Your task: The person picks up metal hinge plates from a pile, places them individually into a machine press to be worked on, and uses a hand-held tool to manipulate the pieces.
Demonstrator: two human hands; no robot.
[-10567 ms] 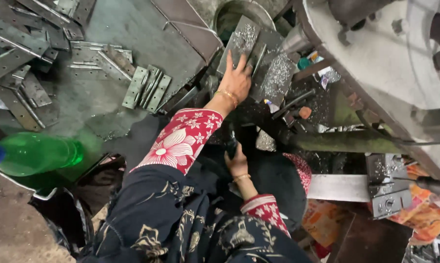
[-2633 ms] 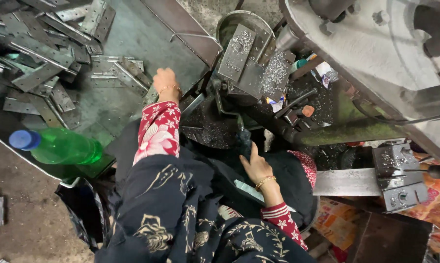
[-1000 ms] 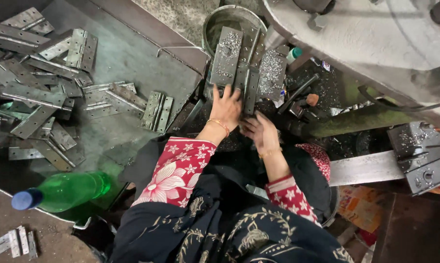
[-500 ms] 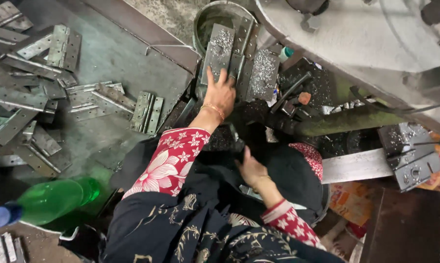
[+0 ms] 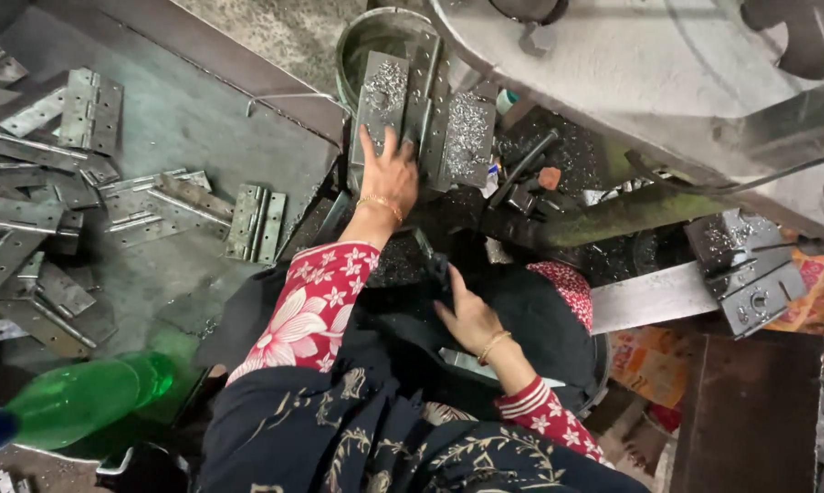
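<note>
While the right hand (image 5: 471, 315) rests loosely open, the left grip (image 5: 389, 173) lies spread flat on a metal plate (image 5: 382, 91).

Grey metal hinge plates (image 5: 382, 100) stacked upright in round tub (image 5: 352, 46)

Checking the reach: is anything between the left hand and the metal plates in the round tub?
Nothing visible: the left hand already lies flat on the upright metal plates in the round tub.
</note>
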